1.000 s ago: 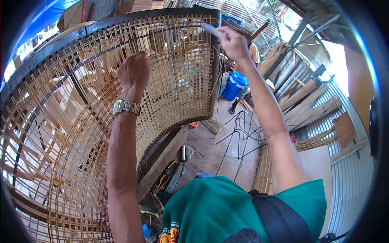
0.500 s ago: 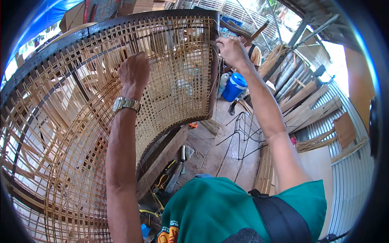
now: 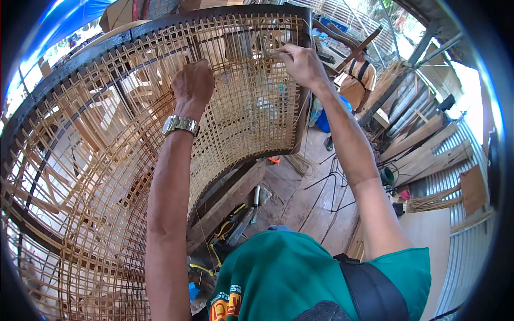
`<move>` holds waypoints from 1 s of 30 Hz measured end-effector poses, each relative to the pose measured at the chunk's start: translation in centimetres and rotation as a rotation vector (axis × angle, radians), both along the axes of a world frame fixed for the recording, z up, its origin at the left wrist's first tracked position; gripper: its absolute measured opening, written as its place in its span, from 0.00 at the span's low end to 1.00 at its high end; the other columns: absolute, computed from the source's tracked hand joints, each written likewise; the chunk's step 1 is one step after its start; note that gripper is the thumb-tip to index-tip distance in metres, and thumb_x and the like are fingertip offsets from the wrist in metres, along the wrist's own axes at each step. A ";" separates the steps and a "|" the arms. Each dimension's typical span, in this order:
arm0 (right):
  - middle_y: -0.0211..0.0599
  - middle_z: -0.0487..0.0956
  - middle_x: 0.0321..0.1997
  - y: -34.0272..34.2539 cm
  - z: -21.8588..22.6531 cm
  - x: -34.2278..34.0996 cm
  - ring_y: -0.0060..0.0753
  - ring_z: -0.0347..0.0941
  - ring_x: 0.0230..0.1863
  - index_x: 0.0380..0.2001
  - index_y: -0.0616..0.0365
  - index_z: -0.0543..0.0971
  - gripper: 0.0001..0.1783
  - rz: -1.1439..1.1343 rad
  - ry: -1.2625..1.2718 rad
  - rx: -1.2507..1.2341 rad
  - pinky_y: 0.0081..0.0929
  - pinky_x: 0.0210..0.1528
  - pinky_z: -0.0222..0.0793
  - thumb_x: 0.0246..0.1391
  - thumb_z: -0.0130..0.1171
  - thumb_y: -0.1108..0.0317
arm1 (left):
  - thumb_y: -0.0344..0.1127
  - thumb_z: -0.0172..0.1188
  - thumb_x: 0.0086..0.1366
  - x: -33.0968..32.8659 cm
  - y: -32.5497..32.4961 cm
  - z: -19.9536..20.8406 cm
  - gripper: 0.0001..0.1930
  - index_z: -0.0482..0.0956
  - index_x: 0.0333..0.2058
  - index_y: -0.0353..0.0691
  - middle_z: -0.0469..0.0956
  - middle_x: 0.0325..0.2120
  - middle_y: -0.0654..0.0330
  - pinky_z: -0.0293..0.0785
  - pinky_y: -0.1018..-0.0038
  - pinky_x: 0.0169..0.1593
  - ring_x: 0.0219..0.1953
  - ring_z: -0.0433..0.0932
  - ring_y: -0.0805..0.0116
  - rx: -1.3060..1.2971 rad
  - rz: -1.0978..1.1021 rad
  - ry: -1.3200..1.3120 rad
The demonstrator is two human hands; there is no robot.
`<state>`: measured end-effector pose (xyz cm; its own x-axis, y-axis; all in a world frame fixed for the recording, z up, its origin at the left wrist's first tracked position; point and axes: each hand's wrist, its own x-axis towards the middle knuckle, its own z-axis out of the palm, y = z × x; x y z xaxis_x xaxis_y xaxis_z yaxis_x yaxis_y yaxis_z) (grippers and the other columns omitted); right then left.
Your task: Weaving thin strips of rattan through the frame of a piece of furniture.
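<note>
A large curved panel of open-woven cane [image 3: 235, 134] in a dark wooden frame [image 3: 214, 15] fills the left and middle. My left hand [image 3: 194, 83], with a metal watch [image 3: 181, 124] at its wrist, is closed against the upper weave. What its fingers hold is hidden. Close to the frame's upper right corner, my right hand [image 3: 302, 65] pinches a thin cane strand [image 3: 272, 51] between thumb and fingers. The weave is dense on the right side of the panel and looser, with long strands, towards the left.
Behind my right arm stands a person [image 3: 357, 80] in a tan shirt with dark straps. Hand tools [image 3: 235, 224] lie on the wooden floor [image 3: 289, 187] beneath the panel. Cane bundles [image 3: 436, 200] and boards [image 3: 423, 139] line the corrugated wall. A blue cooler [image 3: 324, 121] is partly hidden.
My right hand has shifted from the frame's right edge inward over the weave. My left hand stays closed at the weave. The view has swung, and the person behind shows more fully.
</note>
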<state>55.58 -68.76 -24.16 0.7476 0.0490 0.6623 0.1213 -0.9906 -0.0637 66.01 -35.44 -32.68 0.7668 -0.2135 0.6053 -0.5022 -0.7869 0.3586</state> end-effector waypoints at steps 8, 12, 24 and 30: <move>0.47 1.00 0.45 -0.5 0.5 -1.2 0.47 0.99 0.41 0.64 0.52 0.97 0.16 0.010 0.047 0.208 0.48 0.44 0.93 0.88 0.70 0.57 | 0.39 0.62 0.87 -0.7 -0.3 0.0 0.16 0.95 0.41 0.42 0.97 0.40 0.46 0.91 0.42 0.46 0.43 0.98 0.40 -0.034 0.026 -0.129; 0.45 0.99 0.44 -2.1 -1.0 -4.4 0.36 0.98 0.40 0.63 0.53 0.96 0.13 0.079 -0.149 0.445 0.39 0.44 0.91 0.88 0.72 0.61 | 0.48 0.59 0.92 -1.2 -0.9 0.6 0.21 0.95 0.45 0.43 0.97 0.39 0.46 0.91 0.43 0.46 0.41 0.98 0.42 -0.012 0.014 -0.059; 0.40 0.95 0.38 -3.9 -6.7 -10.6 0.25 0.93 0.40 0.59 0.57 0.93 0.12 0.246 0.131 0.589 0.32 0.45 0.87 0.88 0.72 0.61 | 0.59 0.61 0.93 -2.5 0.3 0.4 0.25 0.93 0.46 0.43 0.97 0.36 0.52 0.89 0.49 0.45 0.38 0.96 0.49 -0.015 0.132 0.055; 0.36 0.95 0.48 -5.9 -37.9 -13.2 0.33 0.91 0.54 0.55 0.58 0.96 0.21 0.490 1.107 0.601 0.44 0.59 0.88 0.80 0.78 0.50 | 0.61 0.68 0.93 -9.1 4.8 4.5 0.32 0.74 0.26 0.53 0.66 0.18 0.75 0.58 0.78 0.27 0.18 0.60 0.79 -0.457 -0.173 0.653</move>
<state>42.38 -74.70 -62.03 0.8878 0.3808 -0.2585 0.0546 -0.6447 -0.7625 56.91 -30.68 -28.17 0.9741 -0.2013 0.1033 -0.1815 -0.4227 0.8879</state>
